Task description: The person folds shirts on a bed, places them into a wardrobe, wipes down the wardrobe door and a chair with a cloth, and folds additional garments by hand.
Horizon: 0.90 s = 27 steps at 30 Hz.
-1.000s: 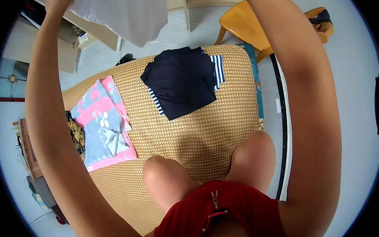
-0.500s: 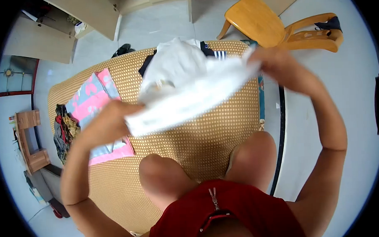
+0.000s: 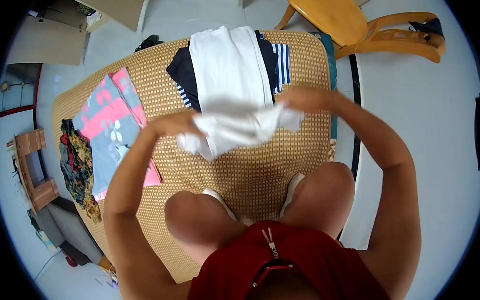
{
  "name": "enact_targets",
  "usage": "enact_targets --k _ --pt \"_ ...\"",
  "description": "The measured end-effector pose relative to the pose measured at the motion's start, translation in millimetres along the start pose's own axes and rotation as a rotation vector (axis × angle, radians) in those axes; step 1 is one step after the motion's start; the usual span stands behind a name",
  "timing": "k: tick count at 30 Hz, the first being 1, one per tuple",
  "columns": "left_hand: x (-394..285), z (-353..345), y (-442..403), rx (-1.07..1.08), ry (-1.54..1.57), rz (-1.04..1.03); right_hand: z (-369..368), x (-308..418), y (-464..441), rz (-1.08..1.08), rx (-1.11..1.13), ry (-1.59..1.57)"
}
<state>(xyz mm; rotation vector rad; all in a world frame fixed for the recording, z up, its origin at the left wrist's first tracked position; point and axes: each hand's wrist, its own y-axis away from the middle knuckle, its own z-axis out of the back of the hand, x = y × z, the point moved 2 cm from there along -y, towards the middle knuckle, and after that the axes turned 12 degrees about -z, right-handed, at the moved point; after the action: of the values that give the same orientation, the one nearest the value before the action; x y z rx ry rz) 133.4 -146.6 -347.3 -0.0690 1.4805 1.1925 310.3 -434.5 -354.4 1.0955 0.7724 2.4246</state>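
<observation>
Both left hand (image 3: 176, 123) and right hand (image 3: 305, 99) have their grip closed on the near end of the white garment (image 3: 229, 68), its far part lying over dark clothing (image 3: 183, 71) on the woven mat (image 3: 309, 143).

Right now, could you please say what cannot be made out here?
- Head view: exact grip of the left hand and right hand on the soft white cloth, blurred.
- Head view: middles of the dark navy cloth and blue-and-white striped cloth, hidden by layers on top.
- Head view: far side of the yellow-brown wooden chair, cut off by the top edge.
</observation>
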Motion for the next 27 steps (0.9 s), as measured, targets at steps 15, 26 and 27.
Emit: enact_targets --k 15,26,27 --pt "92.2 -43.6 -76.7 -0.320 -0.840 0.270 -81.1 -6.3 -111.5 -0.167 -0.265 0.570" --pt "92.0 -50.3 -89.0 -0.323 -0.929 0.249 -96.6 -39.3 -119.4 -0.099 -0.360 0.463" --pt "92.6 -50.9 -89.9 -0.325 -0.922 0.241 -93.5 -36.4 -117.9 -0.111 -0.330 0.441"
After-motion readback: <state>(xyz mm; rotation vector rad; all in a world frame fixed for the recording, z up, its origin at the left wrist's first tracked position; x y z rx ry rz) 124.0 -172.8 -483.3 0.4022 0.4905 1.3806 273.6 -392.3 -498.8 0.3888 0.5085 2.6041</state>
